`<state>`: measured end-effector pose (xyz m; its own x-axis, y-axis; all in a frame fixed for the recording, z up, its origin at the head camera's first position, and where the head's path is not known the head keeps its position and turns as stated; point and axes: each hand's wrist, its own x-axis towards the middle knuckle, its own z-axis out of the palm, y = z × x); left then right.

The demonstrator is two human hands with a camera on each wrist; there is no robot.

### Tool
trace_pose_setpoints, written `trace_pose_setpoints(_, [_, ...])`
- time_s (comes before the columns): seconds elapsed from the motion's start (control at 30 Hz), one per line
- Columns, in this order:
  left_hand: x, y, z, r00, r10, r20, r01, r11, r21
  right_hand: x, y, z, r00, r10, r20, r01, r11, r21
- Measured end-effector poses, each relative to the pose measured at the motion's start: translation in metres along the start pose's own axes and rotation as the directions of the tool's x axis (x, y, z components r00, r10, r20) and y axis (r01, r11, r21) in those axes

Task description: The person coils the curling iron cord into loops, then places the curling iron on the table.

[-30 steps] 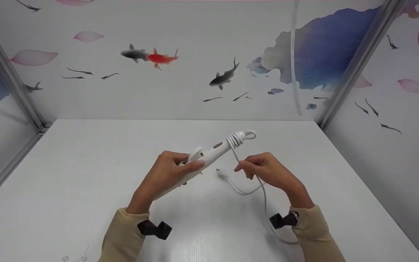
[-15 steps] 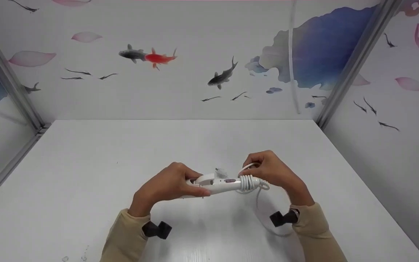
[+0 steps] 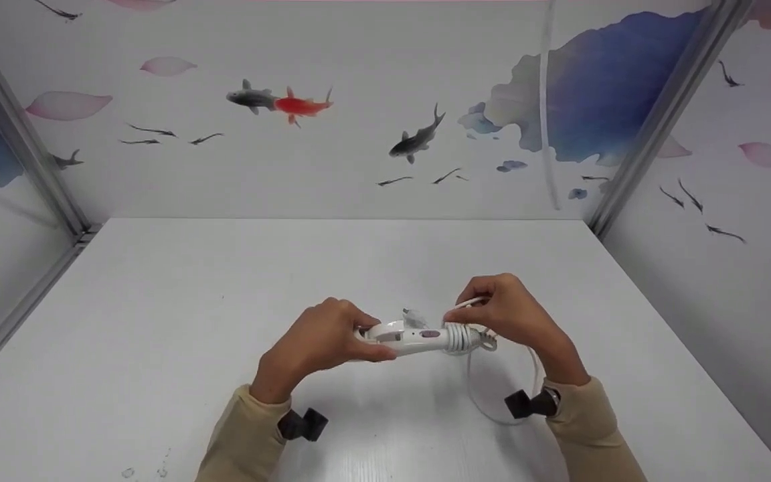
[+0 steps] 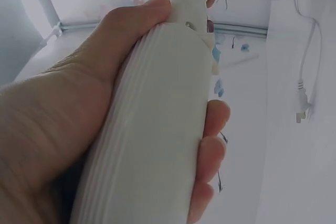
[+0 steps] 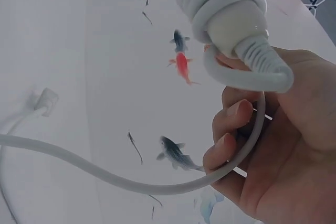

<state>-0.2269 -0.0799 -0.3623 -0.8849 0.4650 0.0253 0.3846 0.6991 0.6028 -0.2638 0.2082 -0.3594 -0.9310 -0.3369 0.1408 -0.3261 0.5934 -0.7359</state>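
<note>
Under both hands, the table (image 3: 178, 321): white, bare wood-like top, seen below the whole job in the head view.
White appliance (image 3: 417, 344): held above the table, coiled end pointing to 3 o'clock.
Left hand (image 3: 322, 345): at the appliance's 9 o'clock end, thumb on one side and fingers curled round the other, holding the body firmly by the look of it.
Right hand (image 3: 511, 309): at 2 o'clock from the coils, fingers nearly closed, gripping the cord.
Cord (image 5: 163, 188): runs through the right fingers; in the head view its slack sags toward 5 o'clock.
Coils (image 3: 458, 337): several turns side by side near the tapered end; slackening the pull could let them spring loose or slide off.
Black wrist mount (image 3: 521, 404): close to the sagging cord, which might snag there.
Plug (image 5: 48, 102): lying on the table, toward 11 o'clock from the coils; a hard tug could drag it.
</note>
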Motion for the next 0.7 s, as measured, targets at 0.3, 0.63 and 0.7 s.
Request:
trace_pose_setpoints(0.3, [0.007, 0.005, 0.015, 0.995, 0.013, -0.101, 0.008, 0.978, 0.208, -0.009, -0.023, 0.002, 0.994, 0.009, -0.113, -0.012, 1.0, -0.019])
trace_pose_setpoints(0.63, [0.004, -0.002, 0.006, 0.916, -0.185, -0.356, 0.212, 0.976, 0.039, -0.02, -0.042, 0.009, 0.999, 0.018, 0.029, -0.017, 0.999, -0.043])
trace_pose_setpoints(0.7, [0.005, 0.0, 0.007, 0.904, -0.19, -0.383, 0.214, 0.976, 0.022, -0.019, -0.039, 0.011, 0.998, 0.001, 0.067, 0.001, 1.0, -0.03])
